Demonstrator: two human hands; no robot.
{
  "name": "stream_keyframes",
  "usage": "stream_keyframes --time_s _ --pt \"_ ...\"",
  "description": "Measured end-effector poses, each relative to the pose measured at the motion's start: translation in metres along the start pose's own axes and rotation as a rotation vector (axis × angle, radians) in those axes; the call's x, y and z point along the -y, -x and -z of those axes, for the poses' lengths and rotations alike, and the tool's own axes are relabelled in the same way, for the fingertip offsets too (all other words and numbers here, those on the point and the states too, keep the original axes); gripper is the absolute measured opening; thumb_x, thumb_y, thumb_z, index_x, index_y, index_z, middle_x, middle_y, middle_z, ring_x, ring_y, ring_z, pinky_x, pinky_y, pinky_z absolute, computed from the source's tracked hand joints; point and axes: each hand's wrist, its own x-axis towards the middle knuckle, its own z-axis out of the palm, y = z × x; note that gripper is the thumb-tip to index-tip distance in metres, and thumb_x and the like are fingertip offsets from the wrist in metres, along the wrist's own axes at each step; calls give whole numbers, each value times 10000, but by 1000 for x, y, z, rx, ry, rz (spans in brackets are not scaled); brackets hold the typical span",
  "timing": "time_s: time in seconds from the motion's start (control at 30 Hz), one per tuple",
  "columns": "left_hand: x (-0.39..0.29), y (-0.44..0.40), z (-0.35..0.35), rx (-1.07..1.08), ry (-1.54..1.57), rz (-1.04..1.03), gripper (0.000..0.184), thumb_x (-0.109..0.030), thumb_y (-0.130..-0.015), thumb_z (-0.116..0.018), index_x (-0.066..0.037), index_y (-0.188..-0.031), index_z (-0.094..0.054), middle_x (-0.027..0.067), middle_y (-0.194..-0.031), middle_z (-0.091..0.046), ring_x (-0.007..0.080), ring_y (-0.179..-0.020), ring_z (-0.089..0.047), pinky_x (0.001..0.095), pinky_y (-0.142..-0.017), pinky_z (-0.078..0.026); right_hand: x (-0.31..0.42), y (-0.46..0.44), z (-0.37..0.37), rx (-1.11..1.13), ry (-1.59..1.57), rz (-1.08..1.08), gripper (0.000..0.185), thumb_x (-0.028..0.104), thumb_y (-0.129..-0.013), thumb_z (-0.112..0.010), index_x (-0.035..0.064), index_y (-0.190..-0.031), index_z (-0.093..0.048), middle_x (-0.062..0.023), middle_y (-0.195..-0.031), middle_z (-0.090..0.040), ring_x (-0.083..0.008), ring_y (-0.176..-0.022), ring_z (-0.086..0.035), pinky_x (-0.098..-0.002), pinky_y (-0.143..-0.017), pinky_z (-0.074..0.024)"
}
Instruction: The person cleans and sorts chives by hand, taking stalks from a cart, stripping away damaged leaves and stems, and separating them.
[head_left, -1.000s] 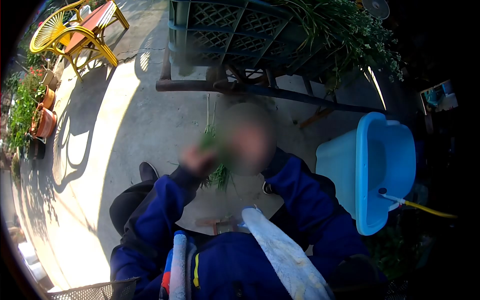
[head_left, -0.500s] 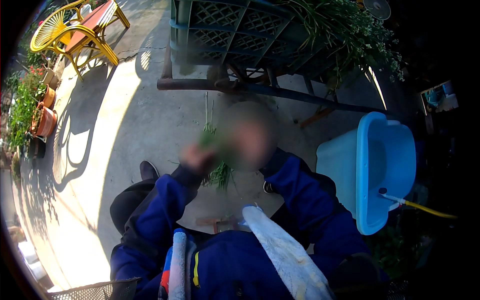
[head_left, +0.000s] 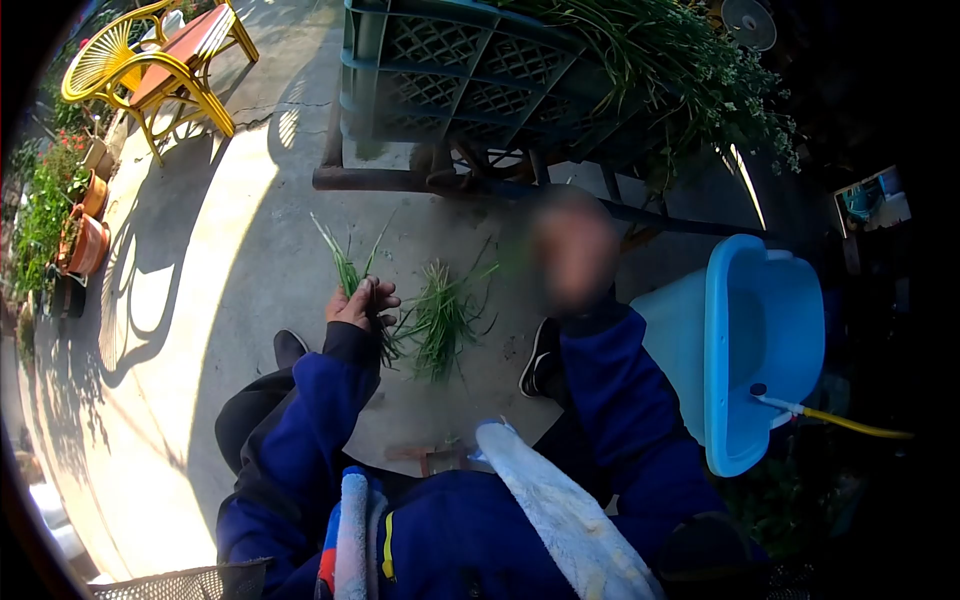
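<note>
My left hand (head_left: pixel 362 303) has its fingers closed round a small bunch of long, thin green blades (head_left: pixel 345 265), which look like chives. Their upper ends fan out above the fingers, and some hang below the hand. To its right, a loose pile of similar green blades (head_left: pixel 440 325) lies on the concrete floor between my feet. My right hand (head_left: pixel 575 250) is raised to the right of that pile, below the crate. A blur covers it, so its fingers and anything in them cannot be made out.
A dark green plastic crate (head_left: pixel 440 85) rests on a metal frame ahead, with long greens (head_left: pixel 650 60) spilling over its right side. A light blue tub (head_left: pixel 715 350) with a yellow hose (head_left: pixel 860 424) stands at my right. Far left are a yellow chair (head_left: pixel 150 75) and flowerpots (head_left: pixel 88 245).
My hands have moved apart, the left one leftward with the green blades and the right one to the right. The pile on the floor between them is now uncovered.
</note>
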Motion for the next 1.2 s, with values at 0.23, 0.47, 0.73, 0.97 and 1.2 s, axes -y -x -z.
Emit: stream_keyframes --time_s 0.23,0.47,0.73,0.97,1.2 --pt "15 -4 -11 255 226 84 127 -134 -801 -572 -67 -880 -498 86 -783 -591 156 -612 -550 249 -417 -404 28 -5 -1 346 305 190 103 124 -745 -467 73 -670 -516 -72 -606 -477 -186 -540 -478 -303 -480 -385" --pt "15 5 -32 238 188 221 192 -52 -716 -652 -42 -844 -509 91 -788 -602 125 -570 -539 213 -377 -366 -37 33 -31 554 376 176 53 88 -714 -523 63 -705 -568 -104 -739 -557 -208 -634 -529 -316 -514 -411" --pt "1 17 -39 410 -439 -291 232 37 -669 -659 -72 -752 -472 117 -749 -600 133 -518 -513 247 -415 -354 -96 69 -58 685 7 -202 113 103 -786 -507 73 -888 -548 -98 -890 -542 -215 -820 -526 -328 -730 -433" --pt "-17 28 -49 286 64 171 240 95 -650 -644 -37 -771 -484 118 -714 -584 205 -612 -570 319 -576 -461 -67 58 -56 614 -137 -271 71 85 -833 -466 62 -841 -532 -27 -752 -517 -113 -649 -494 -267 -561 -419" --pt "1 18 -38 286 118 -10 265 94 -648 -655 -21 -800 -470 120 -700 -577 203 -611 -572 310 -575 -470 -39 48 -56 802 -149 -229 92 95 -770 -569 40 -844 -568 -73 -809 -575 -160 -701 -540 -279 -624 -453"
